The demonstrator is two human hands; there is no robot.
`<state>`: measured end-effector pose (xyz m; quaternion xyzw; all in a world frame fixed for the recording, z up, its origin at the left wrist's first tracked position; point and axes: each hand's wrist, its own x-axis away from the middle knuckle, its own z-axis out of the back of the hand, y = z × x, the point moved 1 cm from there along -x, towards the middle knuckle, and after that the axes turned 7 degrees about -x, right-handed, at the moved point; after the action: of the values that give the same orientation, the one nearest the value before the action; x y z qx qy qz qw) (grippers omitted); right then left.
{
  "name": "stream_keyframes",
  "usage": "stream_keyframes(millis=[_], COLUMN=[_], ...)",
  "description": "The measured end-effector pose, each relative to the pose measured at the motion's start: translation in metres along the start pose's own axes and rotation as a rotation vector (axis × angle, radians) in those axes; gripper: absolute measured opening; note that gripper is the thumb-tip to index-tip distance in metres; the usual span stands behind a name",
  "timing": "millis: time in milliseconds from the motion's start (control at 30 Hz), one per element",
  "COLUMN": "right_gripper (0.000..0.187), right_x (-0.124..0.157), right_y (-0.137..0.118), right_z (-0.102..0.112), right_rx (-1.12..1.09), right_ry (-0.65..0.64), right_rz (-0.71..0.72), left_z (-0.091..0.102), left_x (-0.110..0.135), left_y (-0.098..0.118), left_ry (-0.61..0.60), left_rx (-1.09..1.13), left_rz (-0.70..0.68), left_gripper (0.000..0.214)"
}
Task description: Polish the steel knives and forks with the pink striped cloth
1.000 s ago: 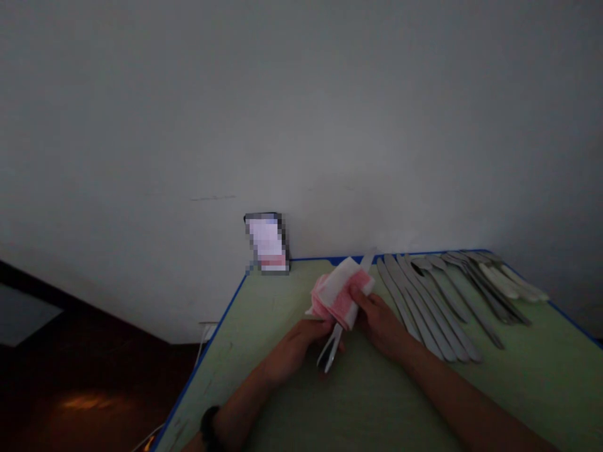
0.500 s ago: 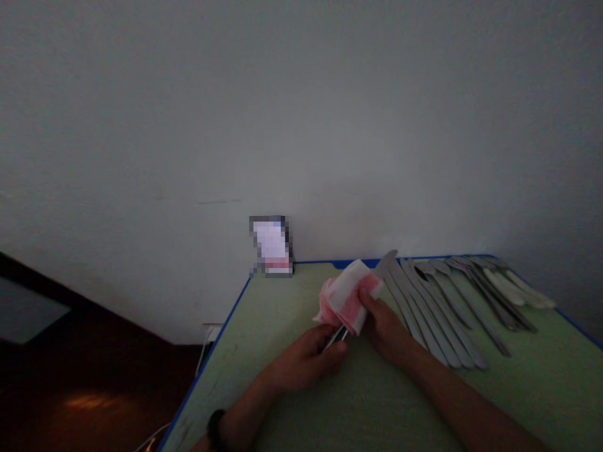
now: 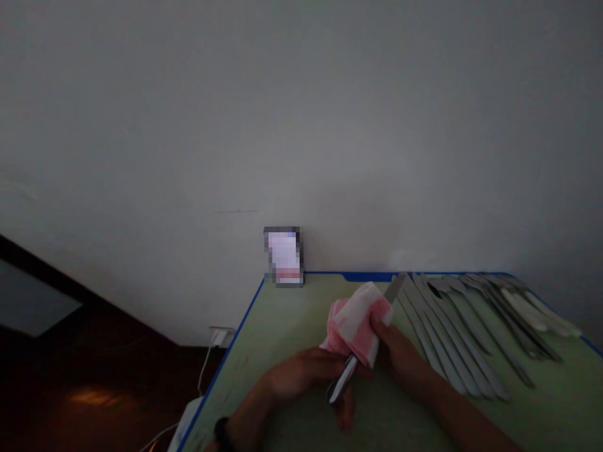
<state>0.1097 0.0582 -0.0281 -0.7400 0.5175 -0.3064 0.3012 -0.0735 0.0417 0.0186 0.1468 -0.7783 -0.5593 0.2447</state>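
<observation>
My right hand (image 3: 400, 355) is closed on a pink and white cloth (image 3: 360, 317), which is wrapped around the middle of a table knife (image 3: 343, 378). The knife's shiny handle sticks out below the cloth towards me, and its blade shows beyond the upper right of the cloth. Behind the handle, my left hand (image 3: 313, 375) has its fingers stretched towards the cloth's underside, with one digit hanging down apart from the handle. The handle lies across that hand. Part of the left fingers is hidden by the knife and cloth.
Several table knives (image 3: 447, 351) lie side by side right of my hands, with spoons and other cutlery (image 3: 499, 314) farther right. A blurred-out phone-like device (image 3: 285, 257) leans on the wall (image 3: 377, 125) at the back of the green, blue-edged table (image 3: 282, 326). A white cable (image 3: 203, 370) hangs at left.
The knife handle now shows more fully below the cloth. My left hand's grip has loosened and its fingers have spread. My right hand still holds the cloth; the whole view has shifted slightly.
</observation>
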Motion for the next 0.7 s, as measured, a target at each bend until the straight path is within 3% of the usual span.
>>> stream_keyframes(millis=[200, 433, 700], right_gripper=[0.042, 0.044, 0.031], right_x=[-0.005, -0.012, -0.012], right_y=[0.004, -0.003, 0.001], right_z=[0.000, -0.012, -0.005], right_rx=[-0.065, -0.286, -0.106], right_ry=[0.027, 0.001, 0.001], right_rz=[-0.091, -0.125, -0.047], left_z=[0.008, 0.014, 0.015], left_x=[-0.002, -0.010, -0.008], left_y=[-0.009, -0.015, -0.018], left_ry=[0.045, 0.130, 0.044], left_rx=[-0.034, 0.053, 0.103], left_rz=[-0.062, -0.040, -0.059], left_gripper=[0.047, 0.025, 0.039])
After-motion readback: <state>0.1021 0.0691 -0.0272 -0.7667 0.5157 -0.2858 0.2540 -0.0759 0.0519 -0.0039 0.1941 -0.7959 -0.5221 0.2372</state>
